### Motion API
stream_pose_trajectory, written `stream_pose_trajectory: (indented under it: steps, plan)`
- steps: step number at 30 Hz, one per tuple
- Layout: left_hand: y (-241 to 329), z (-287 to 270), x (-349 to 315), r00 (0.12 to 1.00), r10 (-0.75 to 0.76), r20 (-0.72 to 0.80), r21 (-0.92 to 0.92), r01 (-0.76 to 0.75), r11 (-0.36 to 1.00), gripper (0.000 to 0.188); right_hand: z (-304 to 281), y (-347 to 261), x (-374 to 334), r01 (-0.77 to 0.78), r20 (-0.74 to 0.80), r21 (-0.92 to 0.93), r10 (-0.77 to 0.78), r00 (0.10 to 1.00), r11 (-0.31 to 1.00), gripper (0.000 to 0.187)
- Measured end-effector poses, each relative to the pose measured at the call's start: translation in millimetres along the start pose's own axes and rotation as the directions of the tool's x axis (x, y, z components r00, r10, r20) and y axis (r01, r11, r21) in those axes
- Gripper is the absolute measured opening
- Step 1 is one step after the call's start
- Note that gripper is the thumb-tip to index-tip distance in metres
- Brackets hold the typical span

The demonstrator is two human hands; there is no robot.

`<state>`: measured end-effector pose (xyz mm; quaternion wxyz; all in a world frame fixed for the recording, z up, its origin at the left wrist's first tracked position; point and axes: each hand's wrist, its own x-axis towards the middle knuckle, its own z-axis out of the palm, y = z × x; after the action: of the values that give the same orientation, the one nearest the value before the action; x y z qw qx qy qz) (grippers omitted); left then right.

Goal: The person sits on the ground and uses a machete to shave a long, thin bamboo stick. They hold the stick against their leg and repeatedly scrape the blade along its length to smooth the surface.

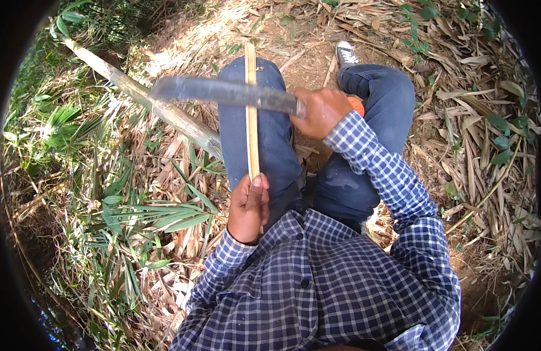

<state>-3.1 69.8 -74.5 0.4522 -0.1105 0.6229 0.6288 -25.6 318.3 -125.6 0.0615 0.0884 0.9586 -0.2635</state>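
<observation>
My left hand [249,202] is closed round the near end of a long, pale strip of split bamboo [252,131], thumb on top. The strip runs away from me along my left thigh and past the knee. In my right hand [322,112] is a machete [223,93], gripped by its handle, of which an orange end shows behind the hand. Its dark, broad blade points left and crosses over the strip near the knee. The blade's tip is blurred. Whether the edge touches the strip, I cannot tell.
A thick bamboo pole [171,116] lies slanting on the left, its near end beside my left knee. Dry leaves [481,117] and litter cover the ground. Green leaves [165,216] grow at the left. My shoe [346,54] rests on bare soil ahead.
</observation>
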Motion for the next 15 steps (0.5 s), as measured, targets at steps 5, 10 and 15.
stream_pose_trajectory:
  steps: [5, 10, 15]
  plan:
    - [0, 3, 1, 1.000, 0.012, 0.012, 0.003, -0.012, 1.000, 0.021, 6, 2, -5, 0.063, -0.018, 0.081, -0.062, 0.998, 0.995, 0.033]
    - [1, 3, 4, 1.000, 0.015, -0.008, 0.017, -0.015, 1.000, 0.021, 9, -5, -10, 0.085, 0.010, 0.041, -0.085, 0.996, 0.996, 0.030]
    - [0, 2, 1, 1.000, 0.021, -0.008, 0.053, -0.021, 0.998, 0.021, 8, -20, -18, 0.078, 0.055, 0.067, -0.082, 0.995, 0.995, 0.030]
